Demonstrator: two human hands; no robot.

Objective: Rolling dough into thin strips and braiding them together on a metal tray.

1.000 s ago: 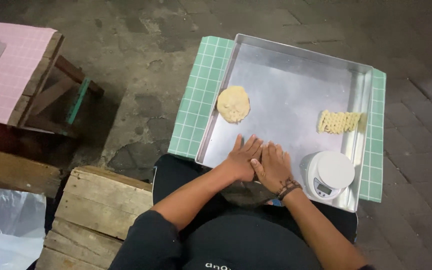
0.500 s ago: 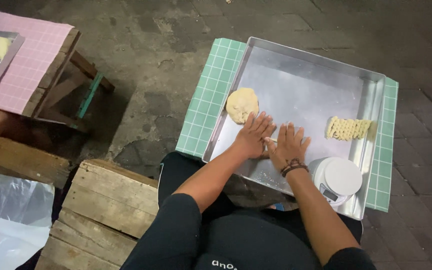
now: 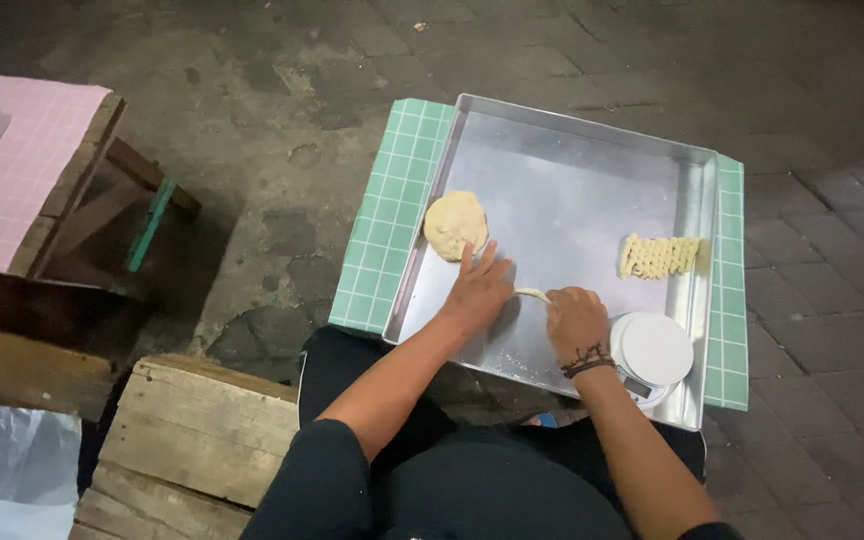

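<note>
My left hand [image 3: 479, 287] lies flat, fingers spread, on the floor of a large metal tray [image 3: 572, 190], pressing one end of a thin dough rope [image 3: 532, 294]. My right hand [image 3: 574, 320], with a dark beaded bracelet on the wrist, covers the rope's other end with curled fingers. A round lump of pale dough [image 3: 455, 224] sits just beyond my left fingertips. A row of braided dough pieces [image 3: 659, 256] lies to the right in the tray.
A small white kitchen scale [image 3: 654, 350] stands in the tray's near right corner. The tray rests on a green checked mat [image 3: 390, 215]. A pink-covered table [image 3: 22, 185] and wooden crates [image 3: 202, 430] are at left, on stone paving.
My hands have moved apart, and a thin dough rope now shows between them. The view has shifted slightly, so the tray sits further right.
</note>
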